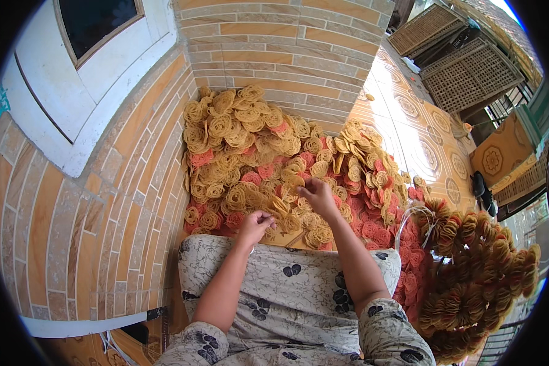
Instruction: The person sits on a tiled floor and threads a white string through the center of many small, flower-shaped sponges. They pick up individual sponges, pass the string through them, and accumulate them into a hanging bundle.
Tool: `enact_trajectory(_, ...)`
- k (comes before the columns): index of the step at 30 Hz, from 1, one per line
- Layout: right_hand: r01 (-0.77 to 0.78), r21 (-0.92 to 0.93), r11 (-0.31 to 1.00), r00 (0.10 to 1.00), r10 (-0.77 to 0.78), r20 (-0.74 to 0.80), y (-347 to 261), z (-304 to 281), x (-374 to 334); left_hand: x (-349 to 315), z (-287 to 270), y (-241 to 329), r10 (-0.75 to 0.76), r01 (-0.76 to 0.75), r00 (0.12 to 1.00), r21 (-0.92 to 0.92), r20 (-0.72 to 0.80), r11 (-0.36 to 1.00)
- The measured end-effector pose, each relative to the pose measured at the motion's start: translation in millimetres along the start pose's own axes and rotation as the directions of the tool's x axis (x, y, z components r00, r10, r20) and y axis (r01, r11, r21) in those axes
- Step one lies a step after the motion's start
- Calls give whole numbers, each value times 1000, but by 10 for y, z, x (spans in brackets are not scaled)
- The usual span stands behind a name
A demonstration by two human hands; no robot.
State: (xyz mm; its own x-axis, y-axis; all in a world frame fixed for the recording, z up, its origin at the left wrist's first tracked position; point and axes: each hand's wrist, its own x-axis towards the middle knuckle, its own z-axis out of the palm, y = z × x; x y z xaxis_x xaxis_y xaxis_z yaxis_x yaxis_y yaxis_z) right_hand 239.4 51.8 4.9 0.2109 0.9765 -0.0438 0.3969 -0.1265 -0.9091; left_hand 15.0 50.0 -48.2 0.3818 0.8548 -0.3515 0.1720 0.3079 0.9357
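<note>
A broad heap of thin, lacy, round coiled discs [244,143], tan-yellow with some coral-red ones, spreads in front of my knees. My right hand [317,198] pinches the edge of one tan lacy disc [293,185] just above the heap. Lower and to the left is my left hand [256,228], its thumb and fingers pressed together close to several tilted tan discs [278,206]. Whatever it may hold is too small to make out. Coral-red discs [375,233] lie thickly on the right side of the heap.
Thick bundles of strung discs [470,268] stand at my right, beside loops of white cord [402,222]. A brick-patterned wall [274,52] borders the heap at the back and left. Woven racks [470,76] and dark footwear [482,192] are farther right on the tiled floor [409,116].
</note>
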Motion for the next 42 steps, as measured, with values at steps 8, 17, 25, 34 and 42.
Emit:
enact_trajectory(8, 129, -3, 992, 976, -126, 177, 101, 94, 83, -26, -6, 10, -11, 6, 999, -92, -52, 996)
enact_trajectory(17, 293, -581, 759, 956, -221, 193, 286, 317, 19, -18, -37, 29, -1, -12, 997, -163, -82, 987)
enact_trajectory(25, -99, -87, 991, 990, 107, 93, 354, 206, 152, -43, -23, 4, -33, 33, 999, -1, -34, 999)
enact_trajectory(34, 221, -192, 956, 971, -196, 140, 279, 153, 138, -19, -33, 4, 2, -14, 994, -110, -111, 994)
enact_trajectory(42, 281, -736, 616, 910, -414, 2, 556, 373, 159, -40, -15, 36, 12, -15, 996, -33, -86, 999)
